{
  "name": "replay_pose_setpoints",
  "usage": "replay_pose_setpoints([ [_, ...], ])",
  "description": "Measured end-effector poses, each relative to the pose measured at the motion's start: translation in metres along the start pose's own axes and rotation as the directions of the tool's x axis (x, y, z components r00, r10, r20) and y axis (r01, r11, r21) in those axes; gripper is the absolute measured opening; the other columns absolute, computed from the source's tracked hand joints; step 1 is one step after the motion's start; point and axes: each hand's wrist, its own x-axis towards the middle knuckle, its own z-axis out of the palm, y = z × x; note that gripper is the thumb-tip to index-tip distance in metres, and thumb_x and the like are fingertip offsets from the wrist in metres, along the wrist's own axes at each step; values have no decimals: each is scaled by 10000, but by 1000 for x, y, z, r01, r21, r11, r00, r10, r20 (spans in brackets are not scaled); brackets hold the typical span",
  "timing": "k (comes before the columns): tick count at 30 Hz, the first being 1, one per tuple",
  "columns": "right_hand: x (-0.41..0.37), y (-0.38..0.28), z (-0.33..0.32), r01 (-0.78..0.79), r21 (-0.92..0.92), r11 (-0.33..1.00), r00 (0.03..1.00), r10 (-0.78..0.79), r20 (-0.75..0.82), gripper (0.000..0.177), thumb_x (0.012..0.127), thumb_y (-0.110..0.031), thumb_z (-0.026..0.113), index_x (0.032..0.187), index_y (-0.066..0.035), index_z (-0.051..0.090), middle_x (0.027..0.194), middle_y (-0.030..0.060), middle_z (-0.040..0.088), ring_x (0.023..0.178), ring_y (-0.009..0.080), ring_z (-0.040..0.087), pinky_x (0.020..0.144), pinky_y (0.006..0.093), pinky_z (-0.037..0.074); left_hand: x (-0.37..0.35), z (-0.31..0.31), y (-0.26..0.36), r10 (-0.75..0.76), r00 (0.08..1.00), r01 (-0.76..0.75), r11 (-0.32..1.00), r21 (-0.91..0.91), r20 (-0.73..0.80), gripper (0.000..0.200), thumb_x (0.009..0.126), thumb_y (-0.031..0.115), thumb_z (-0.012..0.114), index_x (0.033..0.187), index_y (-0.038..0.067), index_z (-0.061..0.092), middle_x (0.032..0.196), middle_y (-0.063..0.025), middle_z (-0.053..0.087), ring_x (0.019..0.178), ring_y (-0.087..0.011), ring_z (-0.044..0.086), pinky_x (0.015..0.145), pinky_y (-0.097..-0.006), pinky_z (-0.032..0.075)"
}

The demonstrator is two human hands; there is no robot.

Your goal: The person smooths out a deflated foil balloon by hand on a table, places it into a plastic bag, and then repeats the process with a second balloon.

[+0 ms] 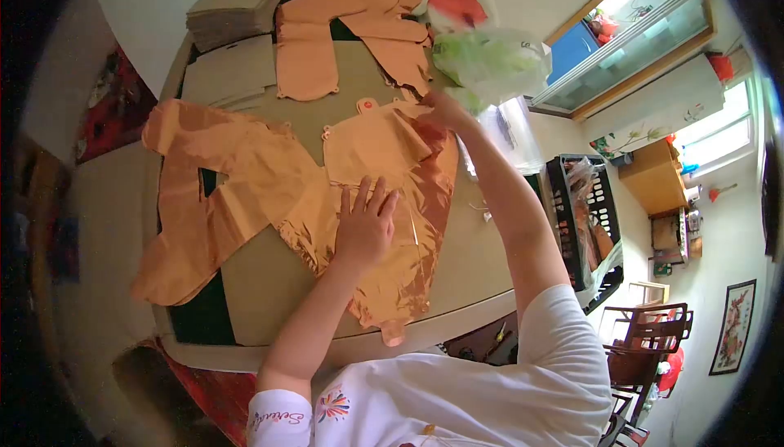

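Several flat, uninflated rose-gold foil balloons lie on the table. Directly in front of me is a creased foil balloon (408, 234), partly folded over itself. My left hand (367, 222) rests flat on it, fingers spread. At its far right edge, my right hand (445, 110) is closed on the foil, slightly blurred, with its fingertips partly hidden. Left of this piece, another foil balloon (192, 202) with a gap in its shape lies flat and touches it. A further foil balloon (306, 55) is spread at the far side of the table.
Stacked grey-brown cardboard sheets (233, 10) stand at the back left, with loose sheets (229, 75) before them. A green-and-clear plastic bag (494, 63) and clear plastic sleeves (506, 140) lie at the right. A black crate (588, 226) stands beyond the table's right edge.
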Motion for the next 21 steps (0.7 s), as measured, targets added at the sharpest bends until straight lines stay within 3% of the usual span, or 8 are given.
replay_pose_setpoints([
  [3,7,-12,-3,7,-183,983,999,1,42,467,665,-297,777,1037,-40,659,913,146,679,811,270,649,708,375,508,0,2,0,0,1000,0,1000,2,-3,448,883,224,516,1319,122,513,1432,-118,414,1353,-318,334,1090,-567,246],
  [6,6,-22,-11,-41,-101,994,999,45,31,486,684,-319,780,1059,-37,653,924,155,679,826,247,651,715,369,507,0,5,0,-4,1000,4,1000,11,-13,449,882,231,514,1317,120,514,1429,-117,418,1355,-319,330,1091,-565,246],
  [9,14,-10,-5,-102,260,960,994,107,-5,451,706,-294,784,1052,-37,651,888,124,674,777,214,645,684,353,506,-1,7,-1,-7,1000,7,1000,4,-19,444,882,235,514,1312,123,518,1425,-110,424,1355,-311,331,1091,-584,230],
  [12,19,11,-12,-64,205,977,993,41,111,465,718,-276,799,1079,-36,632,864,97,659,725,175,630,625,332,504,-2,2,1,-18,1000,18,1000,9,-20,439,883,240,514,1308,133,521,1426,-96,425,1358,-293,332,1080,-632,198],
  [15,10,3,-16,-86,108,990,994,92,-51,528,677,-223,832,1120,-36,613,910,87,653,695,162,628,596,306,505,-3,3,2,-34,999,34,999,14,-30,434,886,245,512,1308,144,522,1430,-77,422,1360,-276,331,1064,-677,165],
  [17,6,-5,-21,-140,75,987,989,137,51,619,652,-228,846,1179,-41,582,961,116,652,729,181,645,606,318,512,-3,3,2,-40,999,41,999,14,-30,433,888,248,510,1310,150,522,1435,-68,417,1363,-270,327,1060,-689,153],
  [20,-3,-6,-14,-207,372,905,977,210,33,704,631,-216,851,1240,-49,540,1017,142,643,732,208,654,606,341,516,-3,2,3,-46,999,46,999,18,-17,435,892,250,507,1316,155,519,1442,-61,408,1370,-268,314,1064,-686,145],
  [21,-5,-3,-9,-155,385,910,984,177,-21,715,638,-216,847,1256,-55,525,1028,149,638,723,209,652,605,346,519,-3,1,3,-48,999,48,999,21,-8,436,893,250,505,1319,156,517,1446,-60,403,1373,-267,309,1066,-685,143],
])
